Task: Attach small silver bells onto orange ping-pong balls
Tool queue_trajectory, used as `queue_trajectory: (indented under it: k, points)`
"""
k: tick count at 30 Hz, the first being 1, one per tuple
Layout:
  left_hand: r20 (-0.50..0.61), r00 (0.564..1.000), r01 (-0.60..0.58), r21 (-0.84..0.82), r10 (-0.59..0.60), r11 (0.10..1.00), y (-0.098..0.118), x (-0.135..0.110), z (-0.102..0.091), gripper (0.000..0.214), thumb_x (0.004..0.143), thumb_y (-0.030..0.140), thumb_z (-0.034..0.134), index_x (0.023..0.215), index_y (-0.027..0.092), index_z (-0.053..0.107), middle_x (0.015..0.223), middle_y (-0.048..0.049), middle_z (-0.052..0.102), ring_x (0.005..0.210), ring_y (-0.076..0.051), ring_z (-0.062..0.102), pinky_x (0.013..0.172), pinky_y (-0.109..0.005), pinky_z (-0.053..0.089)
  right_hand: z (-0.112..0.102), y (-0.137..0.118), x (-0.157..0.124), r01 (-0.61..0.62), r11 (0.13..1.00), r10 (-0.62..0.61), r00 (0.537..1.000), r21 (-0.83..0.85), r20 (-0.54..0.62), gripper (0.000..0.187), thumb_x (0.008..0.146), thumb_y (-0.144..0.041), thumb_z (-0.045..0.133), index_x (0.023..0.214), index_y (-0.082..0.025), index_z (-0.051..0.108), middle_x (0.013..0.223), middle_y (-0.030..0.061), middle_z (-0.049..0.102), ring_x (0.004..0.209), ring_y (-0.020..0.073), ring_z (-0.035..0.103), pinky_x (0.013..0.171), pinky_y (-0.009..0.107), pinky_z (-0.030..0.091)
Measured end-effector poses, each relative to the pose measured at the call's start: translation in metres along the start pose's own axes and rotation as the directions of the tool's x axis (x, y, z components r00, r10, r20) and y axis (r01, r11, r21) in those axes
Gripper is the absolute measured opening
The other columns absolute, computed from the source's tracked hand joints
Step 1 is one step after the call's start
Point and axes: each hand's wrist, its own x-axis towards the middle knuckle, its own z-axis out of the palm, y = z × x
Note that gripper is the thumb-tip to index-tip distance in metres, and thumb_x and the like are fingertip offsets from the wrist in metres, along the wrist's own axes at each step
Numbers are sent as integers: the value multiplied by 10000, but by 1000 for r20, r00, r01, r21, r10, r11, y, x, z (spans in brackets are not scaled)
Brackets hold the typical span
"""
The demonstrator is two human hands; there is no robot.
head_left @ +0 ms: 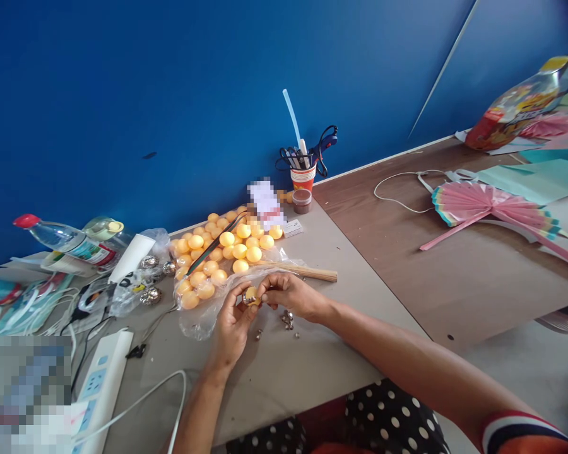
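My left hand [233, 325] is closed round an orange ball [252, 294] that looks like a table tennis ball, with small shiny silver pieces on its side. My right hand [291, 295] meets it from the right, thumb and fingers pinched together against the ball; whatever lies between those fingertips is too small to make out. Loose small silver beads [288, 320] lie on the table just below my right hand. Behind both hands, several more orange balls [240, 251] fill a clear plastic bag [196, 325].
A wooden stick [312, 273] lies by the bag. Silver-covered balls [150, 296], a bottle [69, 243] and a white power strip [105, 372] with cables stand left. At the back is a paper cup [303, 177] of tools; rightward, a pink paper fan [490, 205] and a tilted bottle [518, 107].
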Motion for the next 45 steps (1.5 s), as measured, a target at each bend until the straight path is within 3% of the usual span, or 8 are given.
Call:
queue_trajectory:
  k: [8, 15, 24, 37, 45]
  points:
    - [3, 1000, -5, 81, 5, 997, 1, -2, 0, 507, 732, 412, 755, 1163, 194, 602, 959, -64, 686, 837, -206, 665, 686, -284, 542, 1, 1, -1, -34, 999, 34, 999, 20, -5, 169, 690, -296, 684, 733, -143, 626, 630, -34, 542, 567, 78, 427, 556, 225, 330]
    - [40, 999, -9, 77, 6, 997, -1, -2, -1, 500, 753, 412, 737, 1183, 209, 582, 1025, -71, 688, 860, -211, 665, 737, -310, 535, 0, 1, 0, -71, 995, 72, 997, 66, -11, 117, 688, -247, 668, 720, -148, 614, 608, -40, 537, 550, 77, 442, 543, 217, 335]
    - [30, 999, -43, 105, 40, 994, -6, -2, -2, 469, 760, 386, 734, 1172, 204, 602, 1067, -81, 664, 906, -222, 657, 821, -348, 532, 1, 3, 0, -101, 994, 99, 994, -47, -45, 43, 711, -188, 606, 714, -146, 613, 610, -34, 550, 550, 81, 459, 526, 210, 351]
    - [21, 999, -30, 119, 27, 992, -4, -3, 0, 477, 743, 412, 744, 1157, 218, 610, 1003, -72, 687, 867, -229, 666, 784, -354, 541, 2, 1, -2, -124, 983, 116, 991, -135, -71, 40, 727, -151, 561, 717, -152, 600, 602, -31, 550, 539, 87, 472, 520, 212, 361]
    - [-9, 987, -155, 240, 162, 958, -13, 0, -4, 453, 733, 403, 756, 1127, 207, 648, 1165, -116, 619, 1047, -263, 615, 899, -381, 510, 6, 2, -1, -204, 950, 173, 974, -236, -144, 99, 723, -96, 511, 742, -175, 568, 543, -44, 537, 482, 90, 468, 468, 199, 358]
